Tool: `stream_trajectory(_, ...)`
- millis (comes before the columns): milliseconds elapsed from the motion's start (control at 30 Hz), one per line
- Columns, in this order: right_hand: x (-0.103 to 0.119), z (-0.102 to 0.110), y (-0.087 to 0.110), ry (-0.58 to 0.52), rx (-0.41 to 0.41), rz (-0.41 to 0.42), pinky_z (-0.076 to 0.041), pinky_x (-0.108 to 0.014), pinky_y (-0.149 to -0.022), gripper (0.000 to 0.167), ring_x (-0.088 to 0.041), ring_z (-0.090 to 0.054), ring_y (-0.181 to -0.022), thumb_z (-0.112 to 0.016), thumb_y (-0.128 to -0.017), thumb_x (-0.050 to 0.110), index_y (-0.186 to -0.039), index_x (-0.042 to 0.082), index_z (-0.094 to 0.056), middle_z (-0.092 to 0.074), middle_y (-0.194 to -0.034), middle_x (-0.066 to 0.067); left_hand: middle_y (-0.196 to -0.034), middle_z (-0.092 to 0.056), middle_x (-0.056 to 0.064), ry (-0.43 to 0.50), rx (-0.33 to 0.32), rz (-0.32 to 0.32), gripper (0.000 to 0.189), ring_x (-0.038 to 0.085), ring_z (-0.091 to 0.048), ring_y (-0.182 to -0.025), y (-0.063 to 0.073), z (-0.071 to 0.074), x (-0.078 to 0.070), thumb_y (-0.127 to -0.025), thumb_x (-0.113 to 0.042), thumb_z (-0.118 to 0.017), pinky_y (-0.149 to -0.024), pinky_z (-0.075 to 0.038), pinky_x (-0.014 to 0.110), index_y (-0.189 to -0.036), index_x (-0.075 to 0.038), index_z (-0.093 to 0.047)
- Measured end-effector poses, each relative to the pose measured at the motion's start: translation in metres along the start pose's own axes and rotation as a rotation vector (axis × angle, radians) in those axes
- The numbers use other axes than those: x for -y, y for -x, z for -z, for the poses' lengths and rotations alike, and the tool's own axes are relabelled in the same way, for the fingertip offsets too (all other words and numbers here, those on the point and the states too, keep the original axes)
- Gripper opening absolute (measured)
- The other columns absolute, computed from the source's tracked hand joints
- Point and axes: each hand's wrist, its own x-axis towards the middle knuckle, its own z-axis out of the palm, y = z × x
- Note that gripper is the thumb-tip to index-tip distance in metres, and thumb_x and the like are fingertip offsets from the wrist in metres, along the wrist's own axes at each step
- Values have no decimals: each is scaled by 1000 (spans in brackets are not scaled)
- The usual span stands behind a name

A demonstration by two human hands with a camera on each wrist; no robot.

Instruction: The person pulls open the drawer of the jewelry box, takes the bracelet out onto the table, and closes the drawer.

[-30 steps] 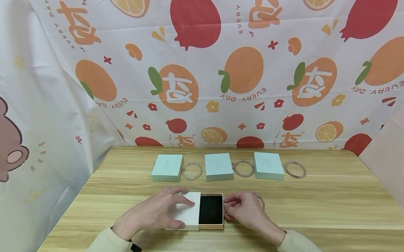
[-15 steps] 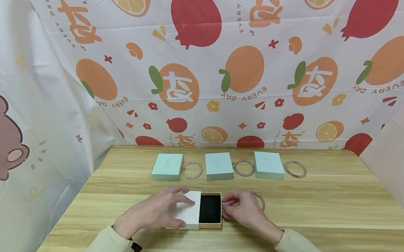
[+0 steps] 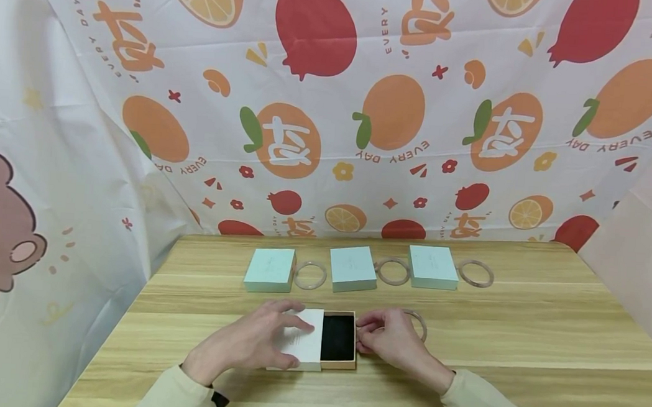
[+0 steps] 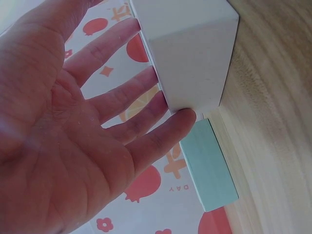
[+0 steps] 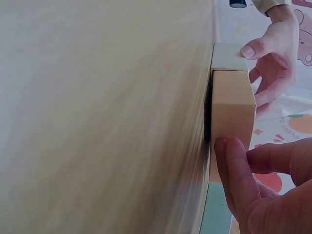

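Observation:
A white slide-out jewellery box lies near the front of the table, its white sleeve (image 3: 311, 347) on the left. My left hand (image 3: 251, 342) holds this sleeve, thumb at the near edge and other fingers spread over the top and far edge. Out of the sleeve's right end sticks a tan drawer (image 3: 340, 365) with a black pad (image 3: 338, 338) inside. In the right wrist view, fingertips of my right hand (image 3: 398, 342) press against the drawer's end wall (image 5: 234, 119). Partly hidden behind that hand, a bangle (image 3: 424, 328) lies on the table.
Further back stand a left mint box (image 3: 270, 267), a middle mint box (image 3: 352, 266) and a right mint box (image 3: 433, 265). To their right sides lie a pale bangle (image 3: 309, 287), a second bangle (image 3: 392, 284) and a third bangle (image 3: 476, 285). Fruit-print cloth (image 3: 337, 117) hangs behind the table.
My right hand and the drawer have moved slightly left, so less of the drawer sticks out of the sleeve. My left hand and the sleeve have stayed in place.

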Motion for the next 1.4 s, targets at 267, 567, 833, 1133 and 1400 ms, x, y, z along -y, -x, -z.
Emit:
stream_trajectory(267, -1, -3, -2, -24, 6, -4, -62, -28, -67, 19, -15, -73, -72, -66, -88, -3, -106, -7, -73, -71, -80, -7, -145, -58, 12, -13, -7, -12, 48, 39, -52, -134, 0, -1, 1, -77, -31, -89, -107, -46, 61, -122, -24, -75)
stream_trajectory(567, 1, -7, -3, -21, -3, 1, -62, -28, -66, 18, -15, -73, -71, -67, -88, -4, -105, -6, -73, -70, -80, -7, -146, -57, 13, 0, 0, -2, 49, 40, -51, -135, -1, 1, 0, -76, -30, -88, -106, -46, 62, -122, -24, -75)
stream_trajectory(833, 3, -11, -4, -51, 3, 0, -62, -29, -67, 18, -14, -73, -71, -66, -88, -5, -104, -7, -73, -70, -80, -8, -146, -57, 13, 8, -1, 6, 49, 41, -50, -136, -2, 0, 1, -75, -30, -88, -107, -45, 63, -122, -24, -75)
stream_trajectory(1133, 3, -13, -5, -47, 4, 0, -62, -30, -67, 19, -15, -73, -71, -67, -88, -4, -106, -7, -73, -70, -82, -9, -145, -58, 13, -1, -5, 2, 49, 40, -51, -135, -1, 1, 1, -75, -30, -89, -105, -46, 62, -122, -25, -76)
stream_trajectory(1400, 4, -14, -6, -40, 11, 11, -63, -30, -67, 18, -16, -73, -71, -67, -88, -5, -104, -7, -73, -70, -80, -7, -144, -59, 13, -9, -11, -4, 49, 40, -52, -134, -1, 0, 1, -74, -31, -89, -105, -47, 62, -121, -24, -76)
